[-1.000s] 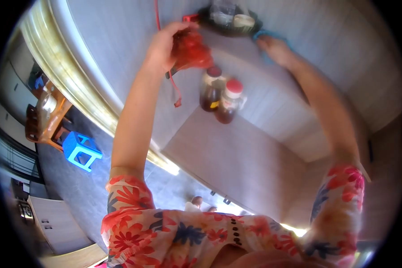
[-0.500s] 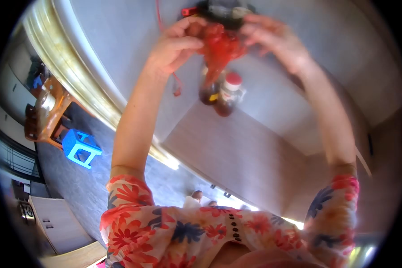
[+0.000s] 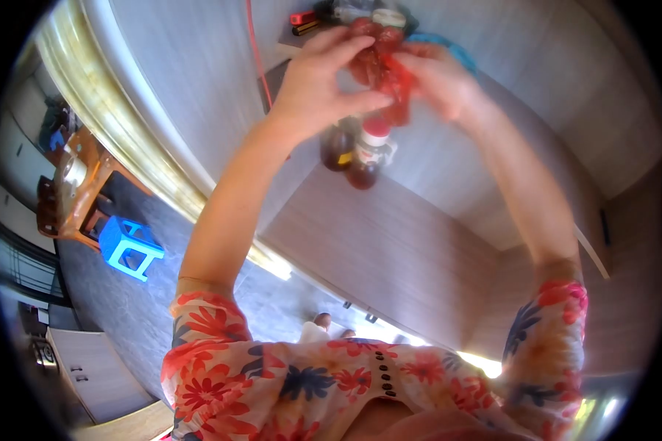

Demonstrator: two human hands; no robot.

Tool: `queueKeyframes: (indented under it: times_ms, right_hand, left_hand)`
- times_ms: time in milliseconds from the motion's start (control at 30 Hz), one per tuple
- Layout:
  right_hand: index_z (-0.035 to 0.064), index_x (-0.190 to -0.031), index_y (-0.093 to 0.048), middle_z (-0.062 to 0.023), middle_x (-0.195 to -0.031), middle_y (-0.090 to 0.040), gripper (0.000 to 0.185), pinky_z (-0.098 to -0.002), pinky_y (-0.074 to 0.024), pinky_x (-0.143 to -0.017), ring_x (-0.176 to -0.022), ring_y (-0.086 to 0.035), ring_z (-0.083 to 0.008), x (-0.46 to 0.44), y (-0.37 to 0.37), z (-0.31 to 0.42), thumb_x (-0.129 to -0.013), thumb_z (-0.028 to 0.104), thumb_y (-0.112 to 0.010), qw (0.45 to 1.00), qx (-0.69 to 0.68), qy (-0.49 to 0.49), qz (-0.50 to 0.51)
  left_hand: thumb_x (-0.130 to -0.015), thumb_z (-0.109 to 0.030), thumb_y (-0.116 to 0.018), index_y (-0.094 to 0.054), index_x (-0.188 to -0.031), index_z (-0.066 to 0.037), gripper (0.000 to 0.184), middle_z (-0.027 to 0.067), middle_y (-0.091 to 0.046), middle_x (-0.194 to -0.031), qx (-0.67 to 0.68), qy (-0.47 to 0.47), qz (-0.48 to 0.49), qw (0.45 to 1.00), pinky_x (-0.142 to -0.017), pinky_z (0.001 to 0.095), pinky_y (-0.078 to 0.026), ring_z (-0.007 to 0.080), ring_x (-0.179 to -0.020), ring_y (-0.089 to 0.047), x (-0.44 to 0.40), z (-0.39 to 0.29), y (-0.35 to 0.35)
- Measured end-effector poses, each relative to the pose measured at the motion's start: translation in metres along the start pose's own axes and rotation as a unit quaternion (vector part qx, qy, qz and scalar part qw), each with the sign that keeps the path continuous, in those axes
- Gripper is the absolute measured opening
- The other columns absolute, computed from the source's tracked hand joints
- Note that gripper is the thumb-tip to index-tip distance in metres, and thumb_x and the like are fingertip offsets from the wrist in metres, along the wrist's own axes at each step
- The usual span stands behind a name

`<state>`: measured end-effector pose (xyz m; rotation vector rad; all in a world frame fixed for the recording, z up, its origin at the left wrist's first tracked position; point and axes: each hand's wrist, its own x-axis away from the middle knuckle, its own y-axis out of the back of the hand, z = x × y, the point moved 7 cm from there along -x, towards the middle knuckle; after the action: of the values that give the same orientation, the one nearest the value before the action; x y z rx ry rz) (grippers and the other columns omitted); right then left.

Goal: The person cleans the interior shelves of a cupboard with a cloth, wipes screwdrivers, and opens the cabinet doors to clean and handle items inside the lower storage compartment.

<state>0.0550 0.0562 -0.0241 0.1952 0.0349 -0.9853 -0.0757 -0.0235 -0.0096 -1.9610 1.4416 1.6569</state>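
A red plastic bag with dark red round things showing in it is held up between my two hands, above the bottles. My left hand curves around its left side, with the fingertips and thumb against it. From the right, my right hand grips the red plastic with bent fingers, somewhat blurred. What kind the round things are I cannot tell. Just below the bag stand a jar with a red lid and a dark bottle with a yellow label.
Behind my hands a shelf holds a red object, dark items and a blue-green item. A red cord hangs at the left. A blue stool and a wooden table stand beyond the cabinet edge. Part of another person shows lower down.
My left hand has moved right and slightly down against the bag. The right hand has come in to the left and now grips the red plastic, and the round contents show more clearly.
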Motion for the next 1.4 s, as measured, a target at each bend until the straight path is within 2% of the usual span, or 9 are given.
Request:
queueKeyframes:
  times_ms: [267,333,400,467,600,700,800,1067,1400]
  right_hand:
    - [0.0036,-0.098,-0.058,-0.0063,-0.08,-0.063,0.033,-0.02,-0.0438,-0.049,-0.066,-0.062,-0.012,-0.024,-0.008,0.022,-0.084,0.034,-0.057,0.994,0.023,-0.029,0.099]
    - [0.0036,-0.104,-0.056,-0.0064,-0.081,-0.063,0.041,-0.0194,-0.042,-0.047,-0.061,-0.06,-0.0116,-0.027,0.004,0.031,-0.083,0.039,-0.056,0.993,0.104,-0.029,0.04]
    - [0.0027,-0.11,-0.054,-0.006,-0.084,-0.063,0.051,-0.019,-0.0397,-0.045,-0.061,-0.058,-0.0114,-0.041,0.034,0.035,-0.082,0.046,-0.054,0.976,0.209,0.023,-0.064]
    - [0.0054,-0.108,-0.057,-0.0051,-0.078,-0.062,0.043,-0.0209,-0.0426,-0.046,-0.057,-0.057,-0.0109,-0.07,0.059,0.021,-0.08,0.039,-0.059,0.95,0.282,0.118,-0.07]
    - [0.0131,-0.103,-0.061,-0.0083,-0.071,-0.062,0.031,-0.0305,-0.0487,-0.055,-0.057,-0.059,-0.0201,-0.077,0.063,0.018,-0.077,0.029,-0.063,0.86,0.455,0.183,-0.144]
    - [0.0148,-0.096,-0.064,-0.0127,-0.076,-0.063,0.024,-0.0379,-0.0491,-0.067,-0.069,-0.06,-0.0314,-0.078,0.056,0.018,-0.076,0.028,-0.063,0.776,0.557,0.241,-0.172]
    - [0.0145,-0.092,-0.064,-0.0123,-0.077,-0.063,0.02,-0.0382,-0.0494,-0.067,-0.071,-0.06,-0.0312,-0.074,0.054,0.012,-0.076,0.027,-0.062,0.758,0.543,0.305,-0.193]
    - [0.0177,-0.092,-0.061,-0.0098,-0.073,-0.064,0.017,-0.0397,-0.0494,-0.065,-0.07,-0.061,-0.0305,-0.071,0.057,0.006,-0.078,0.027,-0.059,0.763,0.537,0.278,-0.226]
    - [0.0201,-0.101,-0.06,-0.0082,-0.079,-0.064,0.027,-0.0381,-0.0486,-0.068,-0.077,-0.061,-0.0284,-0.068,0.031,0.01,-0.077,0.033,-0.061,0.782,0.578,0.201,-0.119]
  left_hand:
    - [-0.074,-0.01,-0.067,-0.062,-0.093,0.001,0.023,0.0075,-0.06,-0.085,0.179,0.131,-0.018,0.975,-0.067,0.0263,-0.047,0.0144,-0.075,-0.058,-0.027,0.06,0.005]
    - [-0.079,-0.007,-0.064,-0.059,-0.097,0.006,0.023,0.0051,-0.062,-0.087,0.198,0.199,-0.001,0.96,-0.068,0.0249,-0.049,0.0113,-0.079,-0.058,-0.036,0.065,0.011]
    - [-0.078,-0.01,-0.063,-0.061,-0.094,0.002,0.02,0.0067,-0.064,-0.083,0.205,0.149,-0.075,0.964,-0.067,0.0277,-0.048,0.014,-0.075,-0.059,-0.052,0.1,0.023]
    - [-0.073,-0.018,-0.07,-0.061,-0.092,0.002,0.029,0.0066,-0.062,-0.081,0.252,0.125,-0.133,0.95,-0.066,0.0302,-0.046,0.0143,-0.073,-0.056,-0.069,0.119,0.033]
    - [-0.067,-0.015,-0.071,-0.063,-0.082,-0.004,0.02,0.01,-0.061,-0.084,-0.155,0.054,-0.207,0.965,-0.066,0.0343,-0.047,0.0246,-0.073,-0.06,-0.095,0.055,0.061]
    - [-0.066,-0.018,-0.07,-0.064,-0.083,-0.008,0.021,0.0129,-0.06,-0.088,-0.283,0.0,-0.164,0.945,-0.069,0.0372,-0.048,0.0309,-0.078,-0.059,-0.114,0.057,0.046]
    - [-0.067,-0.021,-0.068,-0.064,-0.082,-0.008,0.02,0.0127,-0.059,-0.088,-0.301,0.042,-0.124,0.945,-0.071,0.0393,-0.047,0.0318,-0.08,-0.058,-0.13,0.069,0.032]
    - [-0.067,-0.017,-0.066,-0.064,-0.083,-0.011,0.017,0.0105,-0.058,-0.089,-0.33,0.002,-0.126,0.936,-0.07,0.0391,-0.048,0.0295,-0.08,-0.058,-0.156,0.09,0.011]
    - [-0.067,-0.016,-0.064,-0.063,-0.081,-0.011,0.015,0.0114,-0.057,-0.088,-0.348,-0.009,-0.109,0.931,-0.068,0.0407,-0.048,0.0301,-0.079,-0.059,-0.162,0.096,0.0]
